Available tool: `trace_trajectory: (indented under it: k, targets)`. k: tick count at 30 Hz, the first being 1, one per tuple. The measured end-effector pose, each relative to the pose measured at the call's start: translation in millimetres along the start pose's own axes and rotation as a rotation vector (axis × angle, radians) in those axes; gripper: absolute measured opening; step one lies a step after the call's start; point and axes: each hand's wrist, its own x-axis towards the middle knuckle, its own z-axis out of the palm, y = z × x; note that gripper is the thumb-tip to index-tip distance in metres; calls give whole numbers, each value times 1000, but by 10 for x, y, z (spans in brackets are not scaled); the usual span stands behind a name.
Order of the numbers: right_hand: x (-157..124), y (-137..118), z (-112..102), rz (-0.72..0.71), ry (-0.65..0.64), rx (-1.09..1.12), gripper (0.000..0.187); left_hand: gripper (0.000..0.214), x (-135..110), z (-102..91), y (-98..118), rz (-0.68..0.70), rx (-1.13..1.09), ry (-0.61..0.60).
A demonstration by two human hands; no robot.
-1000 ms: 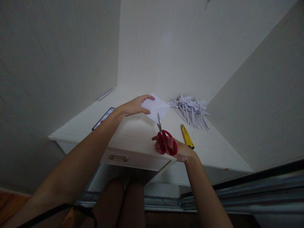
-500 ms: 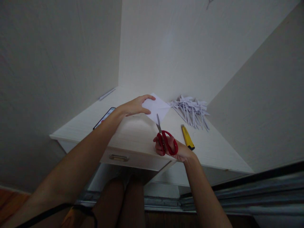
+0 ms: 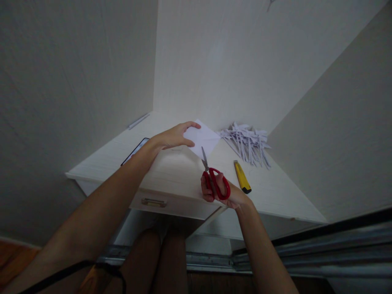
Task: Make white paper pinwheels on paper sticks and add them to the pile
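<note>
My left hand (image 3: 179, 136) grips the left corner of a white square sheet of paper (image 3: 206, 141), fingers at its upper edge and thumb at its lower edge. The paper is turned like a diamond over the white desk. In my right hand (image 3: 211, 188) is a pair of scissors (image 3: 219, 185) with red handles, fingers in the loops. Its long blade points up and lies over the paper's lower corner; whether the other blade is under the paper I cannot tell. A yellow box cutter (image 3: 242, 177) lies on the desk just right of my right hand.
At the back right lies a pile of folded white paper pieces with thin rolled stems (image 3: 248, 143). A phone (image 3: 134, 151) lies partly behind my left forearm. Thin white paper sticks (image 3: 138, 121) rest by the left wall. The desk (image 3: 171, 175) has a drawer with a metal handle (image 3: 153, 203).
My right hand and the scissors have shifted very slightly, with the fingers moving a little to the right. My left hand and the paper stay in place.
</note>
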Motion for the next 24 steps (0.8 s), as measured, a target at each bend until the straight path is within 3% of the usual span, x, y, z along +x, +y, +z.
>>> trace_trajectory:
  k: [24]
  targets:
    - [21, 15, 27, -17, 45, -36, 50, 64, -40, 1, 33, -17, 5, 26]
